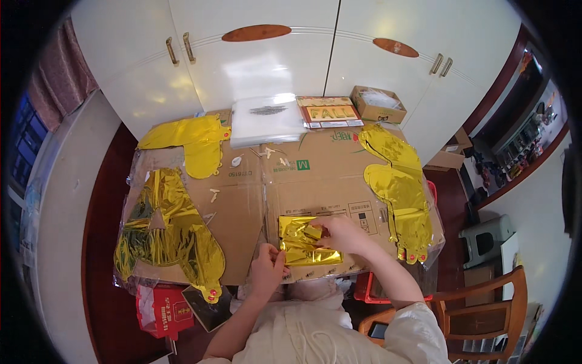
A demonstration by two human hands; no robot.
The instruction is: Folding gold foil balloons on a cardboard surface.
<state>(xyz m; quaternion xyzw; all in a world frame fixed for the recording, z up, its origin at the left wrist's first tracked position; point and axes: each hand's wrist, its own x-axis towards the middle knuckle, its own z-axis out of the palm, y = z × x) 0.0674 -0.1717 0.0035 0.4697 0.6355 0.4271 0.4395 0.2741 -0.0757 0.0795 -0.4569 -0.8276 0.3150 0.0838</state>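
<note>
A gold foil balloon [295, 246], folded into a rough rectangle, lies at the front of the cardboard-covered table. My left hand [268, 266] pinches its lower left edge between thumb and fingers. With curled fingers, my right hand [341, 235] grips the foil at its upper right part; some fingertips are hidden. To the left lies a flat A-shaped gold foil balloon [203, 246], its tail with a red mark over the front edge. Behind it rests another flat gold balloon [203, 148]. On the right lie gold foil balloons with rounded lobes [406, 206], apparently overlapping.
Flattened cardboard [236, 242] covers the table. At the back are clear plastic bags [260, 124], a printed card [332, 114] and an open carton [379, 104]. Small pale strips [214, 195] lie about. A wooden chair [485, 315] stands at the right, a red bag [167, 312] below left.
</note>
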